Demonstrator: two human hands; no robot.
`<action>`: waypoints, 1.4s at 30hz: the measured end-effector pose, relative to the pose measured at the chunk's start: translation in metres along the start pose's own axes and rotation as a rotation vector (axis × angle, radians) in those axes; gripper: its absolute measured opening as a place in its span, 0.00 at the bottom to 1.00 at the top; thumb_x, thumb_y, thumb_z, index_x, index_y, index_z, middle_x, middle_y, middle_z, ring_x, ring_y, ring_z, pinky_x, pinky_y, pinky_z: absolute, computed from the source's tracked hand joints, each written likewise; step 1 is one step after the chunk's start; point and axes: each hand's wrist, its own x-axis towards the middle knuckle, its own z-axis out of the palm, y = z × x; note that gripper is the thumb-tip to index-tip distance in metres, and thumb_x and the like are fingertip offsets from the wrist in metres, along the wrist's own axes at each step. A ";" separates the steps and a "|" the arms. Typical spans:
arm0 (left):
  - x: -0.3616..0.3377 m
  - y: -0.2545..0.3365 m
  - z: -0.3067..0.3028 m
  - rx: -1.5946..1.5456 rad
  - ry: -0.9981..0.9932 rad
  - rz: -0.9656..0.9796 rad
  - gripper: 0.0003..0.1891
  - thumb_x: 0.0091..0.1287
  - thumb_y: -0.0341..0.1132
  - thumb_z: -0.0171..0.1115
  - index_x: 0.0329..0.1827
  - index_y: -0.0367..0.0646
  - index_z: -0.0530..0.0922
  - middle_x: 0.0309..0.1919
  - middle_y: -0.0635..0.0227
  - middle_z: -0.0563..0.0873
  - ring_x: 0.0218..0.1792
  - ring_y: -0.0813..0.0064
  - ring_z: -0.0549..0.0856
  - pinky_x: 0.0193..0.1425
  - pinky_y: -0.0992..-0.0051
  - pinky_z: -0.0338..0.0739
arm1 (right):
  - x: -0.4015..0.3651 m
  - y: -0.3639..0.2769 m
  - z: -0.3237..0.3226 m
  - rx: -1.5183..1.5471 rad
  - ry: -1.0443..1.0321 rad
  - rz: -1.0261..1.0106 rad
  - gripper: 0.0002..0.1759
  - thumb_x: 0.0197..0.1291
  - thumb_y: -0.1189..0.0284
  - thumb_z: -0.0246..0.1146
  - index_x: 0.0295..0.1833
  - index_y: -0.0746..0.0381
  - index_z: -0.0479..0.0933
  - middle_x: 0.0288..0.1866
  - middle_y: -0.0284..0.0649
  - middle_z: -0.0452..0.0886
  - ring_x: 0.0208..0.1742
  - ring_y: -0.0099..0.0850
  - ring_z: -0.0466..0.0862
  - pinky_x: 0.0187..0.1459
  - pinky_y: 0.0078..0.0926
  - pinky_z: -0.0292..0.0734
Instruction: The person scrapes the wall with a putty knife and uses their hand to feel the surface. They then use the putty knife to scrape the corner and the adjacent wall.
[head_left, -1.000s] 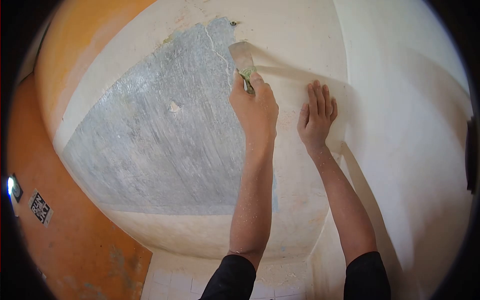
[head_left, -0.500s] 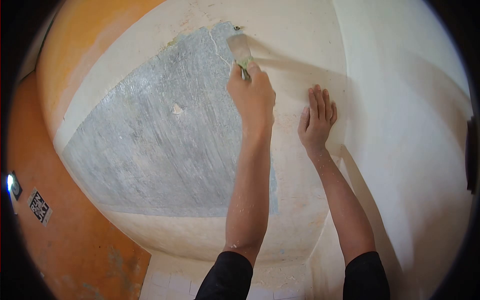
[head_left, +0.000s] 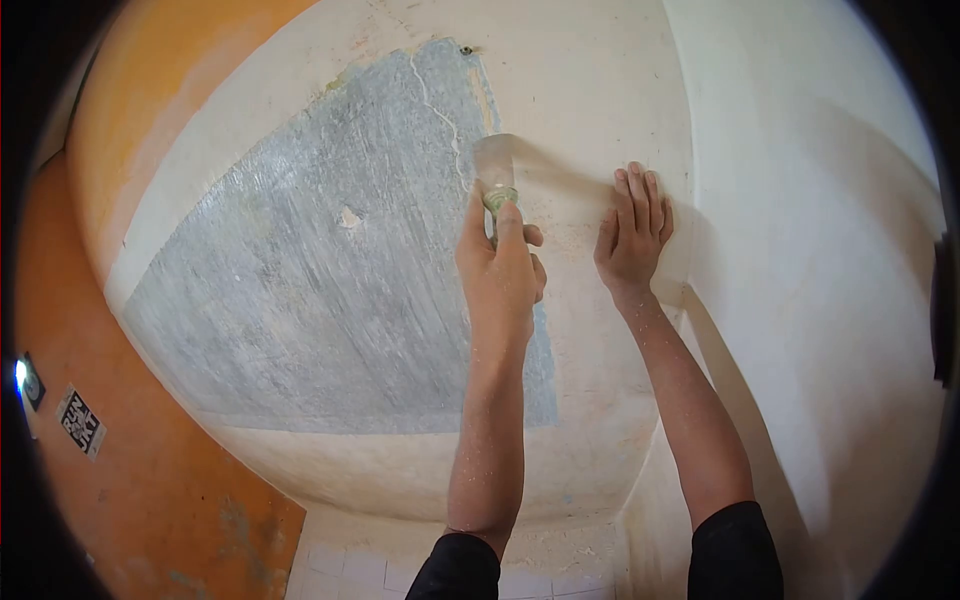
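In my left hand (head_left: 500, 270) is a putty knife (head_left: 494, 158), gripped by its greenish handle, fingers wrapped round it. The blade points up and lies at the right edge of a grey scraped patch (head_left: 330, 270) on the wall, where cream paint (head_left: 590, 100) begins. A pale crack runs down the grey just left of the blade. Further right, my right hand (head_left: 634, 235) rests on the cream wall with fingers stretched upward, holding nothing. Pale specks dot both forearms.
A white wall (head_left: 800, 250) meets the cream one at a corner right of my right hand. To the left is an orange wall (head_left: 150, 430) with a black-and-white sticker (head_left: 80, 422). Pale tiles (head_left: 360, 572) show at the bottom. A small hole (head_left: 466, 50) sits above the grey patch.
My left hand has moved down the wall with the putty knife, from near the small hole. A narrow scraped strip now shows along the grey patch's upper right edge. My right hand stays put.
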 end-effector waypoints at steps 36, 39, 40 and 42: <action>0.035 0.027 0.007 0.029 0.014 0.099 0.26 0.76 0.33 0.49 0.76 0.38 0.64 0.29 0.66 0.76 0.15 0.89 0.63 0.14 0.84 0.54 | -0.005 0.005 -0.003 0.008 -0.041 -0.031 0.26 0.73 0.69 0.52 0.75 0.53 0.66 0.78 0.33 0.66 0.80 0.33 0.61 0.77 0.44 0.49; 0.010 0.012 -0.003 0.050 0.029 0.051 0.26 0.76 0.33 0.49 0.77 0.39 0.63 0.29 0.67 0.76 0.15 0.89 0.63 0.14 0.84 0.55 | -0.003 0.009 -0.003 -0.037 -0.015 -0.069 0.26 0.73 0.69 0.52 0.75 0.53 0.67 0.78 0.33 0.66 0.80 0.33 0.61 0.77 0.43 0.49; 0.007 0.009 -0.004 0.082 0.013 0.007 0.26 0.76 0.33 0.48 0.77 0.40 0.63 0.29 0.67 0.76 0.15 0.89 0.63 0.14 0.84 0.55 | -0.004 0.008 -0.004 -0.019 -0.016 -0.057 0.26 0.73 0.69 0.52 0.75 0.53 0.67 0.78 0.33 0.66 0.79 0.33 0.61 0.78 0.43 0.49; 0.010 0.007 0.001 0.095 0.019 0.037 0.26 0.76 0.33 0.48 0.77 0.39 0.64 0.28 0.68 0.75 0.14 0.89 0.63 0.14 0.85 0.56 | -0.002 0.007 -0.003 -0.002 -0.015 -0.044 0.26 0.73 0.69 0.52 0.75 0.53 0.67 0.77 0.33 0.66 0.79 0.33 0.61 0.78 0.43 0.49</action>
